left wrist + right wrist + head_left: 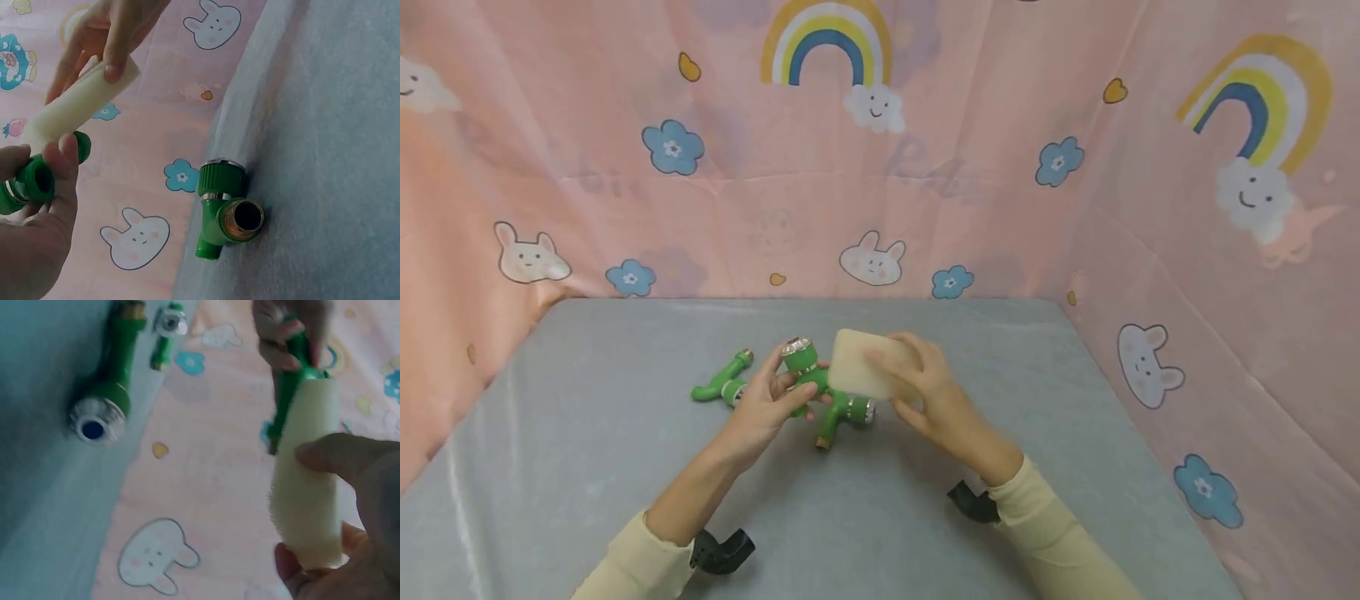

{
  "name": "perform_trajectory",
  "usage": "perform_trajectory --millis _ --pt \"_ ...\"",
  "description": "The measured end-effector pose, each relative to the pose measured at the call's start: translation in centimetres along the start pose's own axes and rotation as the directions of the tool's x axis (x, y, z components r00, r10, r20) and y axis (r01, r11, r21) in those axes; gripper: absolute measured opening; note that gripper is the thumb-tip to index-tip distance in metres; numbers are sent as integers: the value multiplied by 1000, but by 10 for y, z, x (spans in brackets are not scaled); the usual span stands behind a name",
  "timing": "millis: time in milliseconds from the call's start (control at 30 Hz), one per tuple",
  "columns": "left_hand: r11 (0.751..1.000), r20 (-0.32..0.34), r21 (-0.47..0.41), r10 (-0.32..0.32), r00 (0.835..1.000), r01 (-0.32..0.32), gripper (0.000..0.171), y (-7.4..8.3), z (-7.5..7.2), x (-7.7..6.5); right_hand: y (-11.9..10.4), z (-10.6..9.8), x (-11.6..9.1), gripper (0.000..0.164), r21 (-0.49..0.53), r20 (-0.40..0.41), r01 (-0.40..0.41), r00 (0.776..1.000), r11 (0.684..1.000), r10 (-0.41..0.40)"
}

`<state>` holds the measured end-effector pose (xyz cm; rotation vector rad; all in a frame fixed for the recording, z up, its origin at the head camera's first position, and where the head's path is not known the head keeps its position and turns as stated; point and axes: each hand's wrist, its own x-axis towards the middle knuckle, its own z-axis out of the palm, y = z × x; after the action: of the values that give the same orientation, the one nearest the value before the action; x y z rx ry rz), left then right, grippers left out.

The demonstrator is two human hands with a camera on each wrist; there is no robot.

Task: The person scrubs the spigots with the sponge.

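My left hand (pixel 763 408) grips a green plastic tap (pixel 801 358) with a shiny silver cap, raised above the table. In my right hand (pixel 946 398) is a cream-coloured sponge (pixel 859 367), pinched between thumb and fingers. The sponge overlaps the right part of the held tap in the head view; in the right wrist view the sponge's far end (pixel 315 394) lies right at the green body. Two more green taps lie on the table: one (pixel 827 429) below the hands, the other (pixel 711 392) left of my left hand, partly covered by it.
A grey cloth-covered table (pixel 587 467) spreads under everything. Behind it and on the right hangs a pink curtain (pixel 1000 233) printed with rainbows, rabbits and flowers. Black curved wrist pieces (pixel 724 552) stick out beside both sleeves.
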<state>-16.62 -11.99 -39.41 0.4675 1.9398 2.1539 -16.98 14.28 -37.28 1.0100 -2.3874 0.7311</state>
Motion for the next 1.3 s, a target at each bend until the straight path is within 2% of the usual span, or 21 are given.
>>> perform_trajectory --millis 67,133,267,367,500,700,800,900,1033,1100,1167,1300 --pt "1000 -12 24 -4 1000 5 58 -2 2 1 1 -9 -2 68 15 -4 -52 999 999 52" --pt "997 -30 80 -18 999 20 58 -4 5 2 0 -15 -4 69 35 -20 -67 998 997 68" --pt "986 -39 168 -11 999 17 54 -6 10 2 -7 -15 -4 69 53 -13 2 1000 999 -1" --pt "979 -31 203 31 999 -25 48 -6 10 2 -10 -12 -2 70 71 10 27 1000 997 -28" --pt "970 -62 240 62 996 -46 45 -5 7 0 -6 -12 -1 71 106 29 -22 999 994 19" --pt "958 -108 286 69 992 -35 42 -7 2 0 5 -23 0 70 126 78 -98 993 987 88" --pt "931 -127 363 82 989 -30 39 -7 2 1 5 -28 0 70 175 60 -114 993 978 105" --pt "896 -139 443 84 987 -14 36 -7 4 0 -2 -25 0 69 221 84 -90 994 971 73" --pt "857 -182 514 88 979 19 35 -7 7 -1 -7 -12 1 69 190 124 -46 992 981 22" --pt "840 -219 542 99 971 37 35 -5 7 -1 -5 -11 2 69 156 121 -70 991 985 51" --pt "826 -255 560 102 962 61 34 -3 7 -1 -1 -14 2 68 136 116 -129 987 982 114" --pt "784 -275 617 131 952 70 35 -1 7 -2 4 -22 0 68 127 123 -236 967 963 221"
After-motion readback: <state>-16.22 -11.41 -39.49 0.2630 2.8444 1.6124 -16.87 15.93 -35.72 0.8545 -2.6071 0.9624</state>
